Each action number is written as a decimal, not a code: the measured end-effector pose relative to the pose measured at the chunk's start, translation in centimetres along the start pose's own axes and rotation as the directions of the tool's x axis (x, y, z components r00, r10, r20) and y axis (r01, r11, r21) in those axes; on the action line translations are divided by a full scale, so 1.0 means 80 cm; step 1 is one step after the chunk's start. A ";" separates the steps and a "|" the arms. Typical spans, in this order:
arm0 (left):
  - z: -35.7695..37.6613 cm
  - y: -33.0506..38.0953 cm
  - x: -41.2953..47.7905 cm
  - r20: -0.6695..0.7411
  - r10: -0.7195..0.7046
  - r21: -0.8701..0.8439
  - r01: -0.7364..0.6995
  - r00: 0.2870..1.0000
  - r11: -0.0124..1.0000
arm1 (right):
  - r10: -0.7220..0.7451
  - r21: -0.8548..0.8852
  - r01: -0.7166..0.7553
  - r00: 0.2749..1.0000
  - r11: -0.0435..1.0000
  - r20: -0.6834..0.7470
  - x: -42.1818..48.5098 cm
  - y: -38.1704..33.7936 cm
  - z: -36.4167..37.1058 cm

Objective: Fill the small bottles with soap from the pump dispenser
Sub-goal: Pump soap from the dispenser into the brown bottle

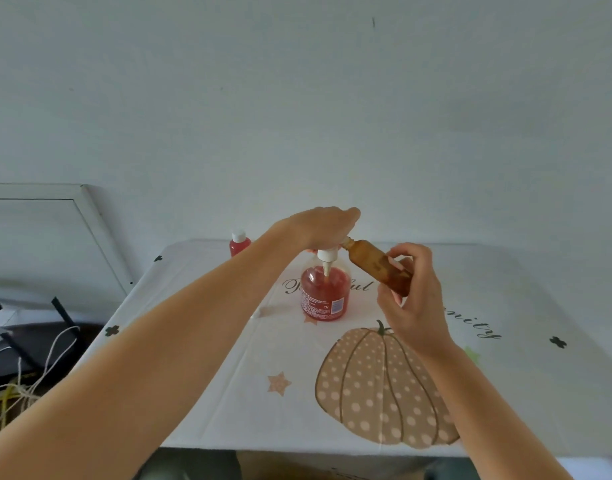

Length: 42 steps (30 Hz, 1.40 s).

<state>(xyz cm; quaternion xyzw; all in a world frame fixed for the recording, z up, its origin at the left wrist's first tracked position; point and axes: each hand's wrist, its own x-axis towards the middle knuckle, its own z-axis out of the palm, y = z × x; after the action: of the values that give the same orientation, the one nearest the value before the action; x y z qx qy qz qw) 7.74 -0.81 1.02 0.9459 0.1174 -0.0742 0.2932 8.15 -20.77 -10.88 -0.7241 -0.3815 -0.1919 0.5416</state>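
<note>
The pump dispenser [325,294], clear with red soap and a white pump, stands mid-table. My left hand [323,225] lies over the pump head and hides it. My right hand [413,296] grips a small amber bottle [375,263], tilted with its open neck against the pump spout under my left hand. A second small bottle [239,243], filled with red soap and capped white, stands upright at the far left edge of the table.
The table [228,393] carries a white cloth with a pumpkin print and lettering. It stands against a pale wall. To the left, below table level, lie a white frame [89,216], dark objects and loose cords [37,368].
</note>
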 end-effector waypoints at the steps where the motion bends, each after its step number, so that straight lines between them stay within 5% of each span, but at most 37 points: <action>1: 0.000 0.002 0.001 -0.005 0.007 0.018 -0.007 1.000 1.000 | -0.001 -0.008 0.001 1.000 1.000 -0.005 0.001 0.000 -0.001; 11: -0.021 0.011 0.008 0.136 -0.018 0.040 0.013 0.991 0.999 | -0.050 -0.012 0.050 0.999 0.999 0.001 0.002 -0.002 0.001; 20: 0.004 -0.002 0.019 -0.015 0.051 0.177 -0.048 0.999 0.983 | -0.037 -0.036 0.037 0.999 0.999 -0.007 0.001 0.003 -0.001; 26: -0.018 0.015 0.001 0.085 -0.035 0.035 0.032 0.996 0.999 | -0.070 -0.041 0.069 0.997 0.997 -0.020 0.003 -0.003 0.001; 37: -0.003 0.005 0.004 0.063 0.058 0.209 -0.070 0.996 0.975 | -0.026 -0.027 0.026 1.000 0.999 -0.016 0.002 0.001 0.004; 42: -0.010 0.006 -0.001 0.037 0.048 0.108 -0.052 0.998 0.993 | -0.029 -0.025 0.029 0.999 0.999 -0.032 0.003 -0.002 0.003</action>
<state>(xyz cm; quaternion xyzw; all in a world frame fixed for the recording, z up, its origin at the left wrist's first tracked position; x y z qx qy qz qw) 7.88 -0.74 1.93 0.9617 0.0846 -0.0895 0.2449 8.16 -20.42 -10.72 -0.7218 -0.3807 -0.2161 0.5361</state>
